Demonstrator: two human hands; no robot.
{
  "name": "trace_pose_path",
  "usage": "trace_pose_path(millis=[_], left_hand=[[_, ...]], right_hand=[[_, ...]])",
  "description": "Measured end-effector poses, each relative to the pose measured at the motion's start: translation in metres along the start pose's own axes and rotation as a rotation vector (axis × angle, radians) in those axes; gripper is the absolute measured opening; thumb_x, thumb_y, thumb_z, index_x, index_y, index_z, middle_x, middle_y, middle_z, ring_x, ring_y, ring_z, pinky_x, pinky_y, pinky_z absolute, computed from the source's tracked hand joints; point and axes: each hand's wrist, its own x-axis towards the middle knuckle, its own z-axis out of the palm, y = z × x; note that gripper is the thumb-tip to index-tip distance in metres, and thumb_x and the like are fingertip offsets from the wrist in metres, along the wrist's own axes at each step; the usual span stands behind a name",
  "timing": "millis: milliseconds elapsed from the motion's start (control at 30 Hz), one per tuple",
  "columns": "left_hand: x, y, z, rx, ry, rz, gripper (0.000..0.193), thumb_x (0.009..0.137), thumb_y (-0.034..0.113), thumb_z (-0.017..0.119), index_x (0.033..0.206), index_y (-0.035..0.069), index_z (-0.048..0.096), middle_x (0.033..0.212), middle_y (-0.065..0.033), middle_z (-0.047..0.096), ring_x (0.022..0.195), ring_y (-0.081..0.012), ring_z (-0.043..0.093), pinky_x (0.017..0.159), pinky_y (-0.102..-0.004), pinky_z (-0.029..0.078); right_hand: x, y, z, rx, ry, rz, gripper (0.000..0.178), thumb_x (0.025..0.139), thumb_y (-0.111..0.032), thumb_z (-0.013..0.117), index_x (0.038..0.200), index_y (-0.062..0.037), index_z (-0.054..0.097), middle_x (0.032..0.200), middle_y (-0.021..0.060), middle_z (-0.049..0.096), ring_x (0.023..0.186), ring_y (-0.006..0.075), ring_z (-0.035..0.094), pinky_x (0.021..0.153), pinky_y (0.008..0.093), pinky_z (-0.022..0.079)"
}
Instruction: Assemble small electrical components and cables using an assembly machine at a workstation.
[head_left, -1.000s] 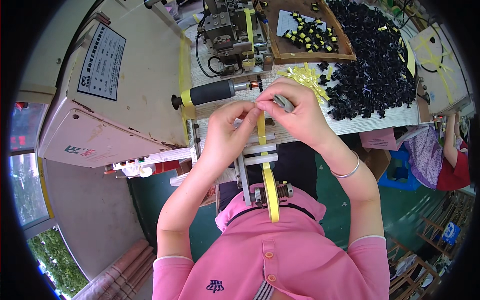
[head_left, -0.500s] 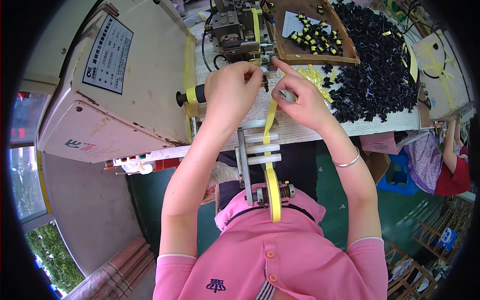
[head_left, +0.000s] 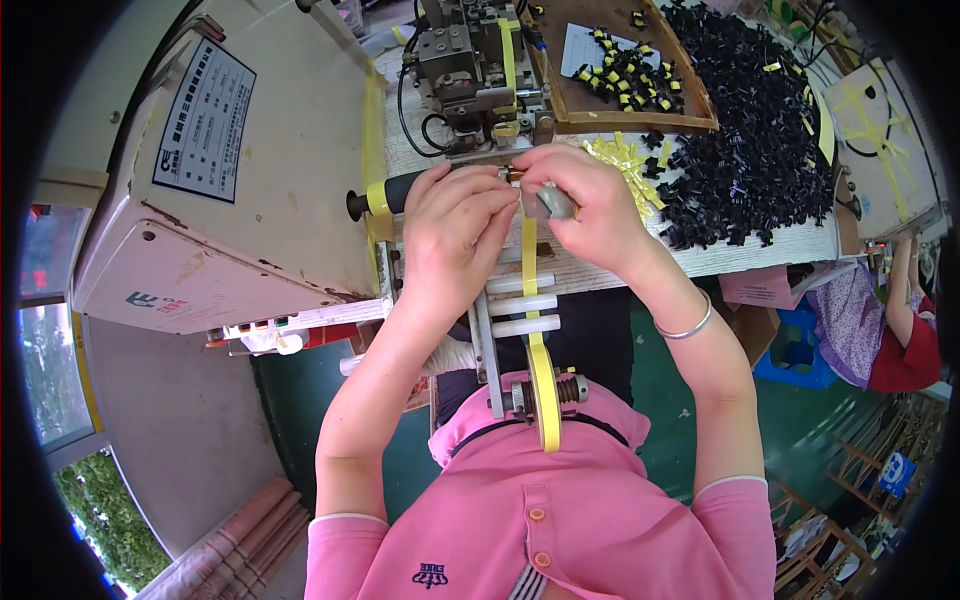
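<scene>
My left hand [head_left: 455, 235] is at the front of the bench, its fingertips drawn together beside the other hand. What they pinch, if anything, is too small to name. My right hand [head_left: 600, 210] curls round a small grey metal tool [head_left: 557, 203], whose blunt end shows at the palm. Both sets of fingertips meet near a small metal part in front of the machine [head_left: 480, 80]. From a roll of yellow tape [head_left: 546, 400] at my waist, a yellow strip [head_left: 530, 250] runs over white rollers [head_left: 525, 305] up to my right hand.
A wooden tray [head_left: 640, 122] at the back holds black parts with yellow bands. Right of it lies a large heap of black parts [head_left: 740, 150], beside cut yellow strips [head_left: 628, 165]. A beige machine housing [head_left: 270, 190] stands left, with a black handle [head_left: 385, 195]. Another person's arm [head_left: 900, 290] shows far right.
My hands have come together, the left dropping slightly and turning. My right index finger has folded in from the machine. The tape strip now hangs straighter between rollers and hand.
</scene>
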Motion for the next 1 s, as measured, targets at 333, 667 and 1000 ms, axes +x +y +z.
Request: trace_pose_path(millis=[333,667,1000], left_hand=[[-0.001,-0.002,0.001,0.003,-0.007,0.014,0.014,0.073,0.001,0.069,0.085,0.006,0.065,0.089,-0.0052,0.065,0.098,-0.0248,0.061,0.095,-0.0451,0.039],[-0.001,-0.003,0.001,0.004,-0.003,0.025,0.014,0.072,0.001,0.069,0.085,0.005,0.065,0.089,-0.0056,0.065,0.097,-0.0258,0.061,0.093,-0.0453,0.039],[-0.004,-0.006,0.000,0.004,0.006,0.026,0.014,0.072,0.000,0.069,0.084,0.005,0.065,0.088,-0.0061,0.065,0.096,-0.0264,0.061,0.093,-0.0460,0.039]], right_hand=[[0.037,-0.002,-0.002,0.207,-0.054,0.557,0.010,0.075,-0.011,0.067,0.080,-0.0023,0.064,0.068,0.0006,0.058,0.061,0.0114,0.054,0.055,0.0260,0.042],[0.036,-0.005,0.003,0.276,0.014,0.596,0.009,0.071,-0.011,0.064,0.072,-0.0019,0.063,0.064,0.0077,0.061,0.063,0.0147,0.056,0.060,0.0291,0.043],[0.017,-0.011,0.006,-0.310,0.156,0.114,0.020,0.073,-0.010,0.068,0.093,-0.0091,0.064,0.097,0.0085,0.060,0.078,0.0311,0.062,0.067,0.0348,0.050]])
